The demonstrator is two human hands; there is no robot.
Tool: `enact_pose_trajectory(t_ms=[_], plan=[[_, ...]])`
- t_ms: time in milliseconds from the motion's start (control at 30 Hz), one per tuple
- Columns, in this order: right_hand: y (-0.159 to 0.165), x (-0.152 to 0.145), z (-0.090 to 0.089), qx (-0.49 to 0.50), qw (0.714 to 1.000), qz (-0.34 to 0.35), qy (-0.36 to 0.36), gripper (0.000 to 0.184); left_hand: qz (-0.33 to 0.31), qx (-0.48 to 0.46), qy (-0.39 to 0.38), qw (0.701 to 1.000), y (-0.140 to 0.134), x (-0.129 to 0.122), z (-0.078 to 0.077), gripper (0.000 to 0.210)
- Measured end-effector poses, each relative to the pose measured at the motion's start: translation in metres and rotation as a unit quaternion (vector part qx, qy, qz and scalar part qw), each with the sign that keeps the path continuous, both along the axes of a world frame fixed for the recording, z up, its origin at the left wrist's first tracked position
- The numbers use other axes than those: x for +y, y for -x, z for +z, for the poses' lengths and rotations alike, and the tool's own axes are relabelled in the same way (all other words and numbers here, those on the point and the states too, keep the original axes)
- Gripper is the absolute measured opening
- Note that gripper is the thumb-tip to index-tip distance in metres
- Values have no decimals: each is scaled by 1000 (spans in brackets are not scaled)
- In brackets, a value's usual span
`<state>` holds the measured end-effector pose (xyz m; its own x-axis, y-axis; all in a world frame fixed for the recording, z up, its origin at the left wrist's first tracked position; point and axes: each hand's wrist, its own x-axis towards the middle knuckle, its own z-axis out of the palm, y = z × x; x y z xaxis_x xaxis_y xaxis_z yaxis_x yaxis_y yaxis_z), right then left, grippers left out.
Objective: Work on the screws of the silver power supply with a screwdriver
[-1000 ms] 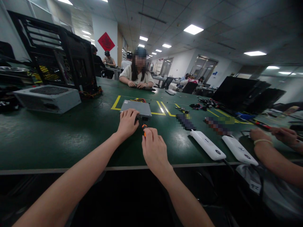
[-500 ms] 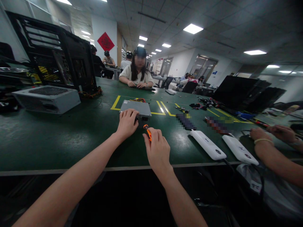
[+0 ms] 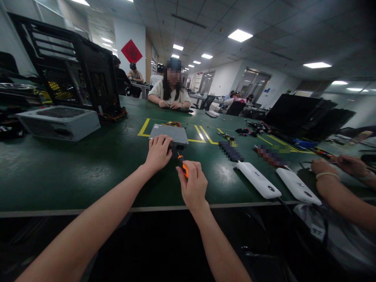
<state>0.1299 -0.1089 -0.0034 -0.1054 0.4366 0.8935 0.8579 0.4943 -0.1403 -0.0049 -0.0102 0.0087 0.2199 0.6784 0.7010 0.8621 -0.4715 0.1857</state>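
A flat grey computer power supply (image 3: 172, 134) lies on the green table in front of me, with coloured cables at its far side. My left hand (image 3: 159, 152) grips its near left corner, fingers over the top and the near edge. In my right hand (image 3: 193, 182) is an orange and black screwdriver (image 3: 185, 167), held closed between thumb and fingers. Its thin shaft points up at the near face of the power supply, close to the socket. Whether the tip touches the casing, I cannot tell.
To the left stand a larger power supply (image 3: 60, 123) and an open black computer case (image 3: 70, 70). White power banks (image 3: 258, 180) lie at the right, near a co-worker's arm (image 3: 340, 188). Another person (image 3: 170, 92) sits across the table. Black panels (image 3: 296, 113) stand far right.
My right hand has shifted slightly left and turned a little with the screwdriver, whose shaft now shows. My left hand and the power supply have stayed put.
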Motion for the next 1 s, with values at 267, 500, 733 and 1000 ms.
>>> enact_pose_trajectory(t_ms=[267,500,733,1000], plan=[[6,0,-6,4,1000,28,-2,25,-1,-1,3,1000,0,-2,1,33],[3,0,-7,20,1000,-16,14,22,4,5,-7,1000,1,-1,-1,33],[3,-1,-8,27,999,-19,0,20,0,0,-4,1000,0,0,-2,33],[3,-3,-9,24,999,-9,23,23,4,7,-8,1000,0,-2,0,33]])
